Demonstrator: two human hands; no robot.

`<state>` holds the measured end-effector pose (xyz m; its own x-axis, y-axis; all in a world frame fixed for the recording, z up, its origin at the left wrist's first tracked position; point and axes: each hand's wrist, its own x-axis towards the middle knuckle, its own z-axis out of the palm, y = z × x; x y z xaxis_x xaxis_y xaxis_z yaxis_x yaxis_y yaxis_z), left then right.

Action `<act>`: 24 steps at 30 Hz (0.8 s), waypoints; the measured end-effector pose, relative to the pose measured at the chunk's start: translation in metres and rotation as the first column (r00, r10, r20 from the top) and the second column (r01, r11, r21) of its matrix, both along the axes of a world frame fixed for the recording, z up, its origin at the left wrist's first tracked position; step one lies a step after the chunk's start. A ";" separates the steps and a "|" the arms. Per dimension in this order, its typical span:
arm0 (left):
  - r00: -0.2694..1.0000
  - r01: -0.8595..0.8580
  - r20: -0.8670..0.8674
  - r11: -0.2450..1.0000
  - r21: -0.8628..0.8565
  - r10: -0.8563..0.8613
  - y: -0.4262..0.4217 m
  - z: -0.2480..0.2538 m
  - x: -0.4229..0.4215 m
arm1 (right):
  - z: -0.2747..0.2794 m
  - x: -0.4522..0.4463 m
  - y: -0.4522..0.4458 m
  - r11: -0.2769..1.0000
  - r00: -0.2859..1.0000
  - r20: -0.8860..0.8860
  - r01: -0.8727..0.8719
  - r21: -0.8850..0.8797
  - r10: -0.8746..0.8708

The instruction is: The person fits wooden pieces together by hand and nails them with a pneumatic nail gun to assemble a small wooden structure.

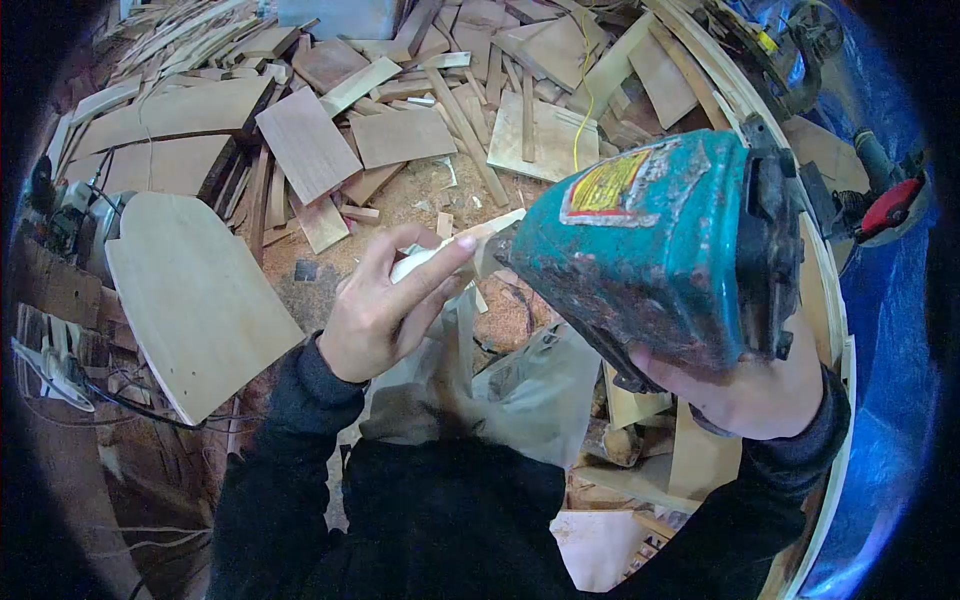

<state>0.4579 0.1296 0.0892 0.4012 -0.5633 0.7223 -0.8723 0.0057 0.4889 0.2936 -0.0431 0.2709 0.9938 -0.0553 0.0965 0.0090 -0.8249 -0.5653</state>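
While left hand [375, 315] grips pale piece [494, 226] between fingers, piece lies nearer to this hand, long axis slanting forward and rightward, beside narrow nose of teal tool [640, 240]; contact cannot be told. Right hand [745, 392] is closed under teal tool, supporting it. Pale piece looks slim; teal tool, scuffed, with yellow label [606, 187]. Farther, loose boards [403, 137] lie scattered.

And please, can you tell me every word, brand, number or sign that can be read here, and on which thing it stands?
No text can be read.
Yellow label on the teal tool: its print is too small and blurred.
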 end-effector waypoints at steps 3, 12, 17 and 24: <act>1.000 0.001 0.012 1.000 -0.003 -0.001 -0.001 0.000 0.001 | 0.000 -0.001 0.000 1.000 1.000 0.001 0.006 0.007 -0.006; 1.000 0.004 -0.023 0.999 -0.043 -0.005 -0.001 -0.002 0.004 | -0.001 -0.003 0.001 0.997 0.997 0.035 0.070 0.014 -0.071; 1.000 -0.009 -0.021 0.999 -0.049 0.008 0.003 0.003 0.002 | -0.001 -0.014 0.001 0.964 0.968 -0.088 0.242 0.112 -0.233; 0.996 0.001 -0.083 0.990 -0.139 -0.012 0.005 -0.015 0.011 | -0.010 -0.038 -0.006 0.885 0.904 -0.233 0.408 0.225 -0.358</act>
<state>0.4685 0.1348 0.0744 0.4601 -0.4630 0.7576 -0.8282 0.0838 0.5542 0.2553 -0.0492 0.2613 0.8883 -0.4332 -0.1524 -0.3991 -0.5643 -0.7227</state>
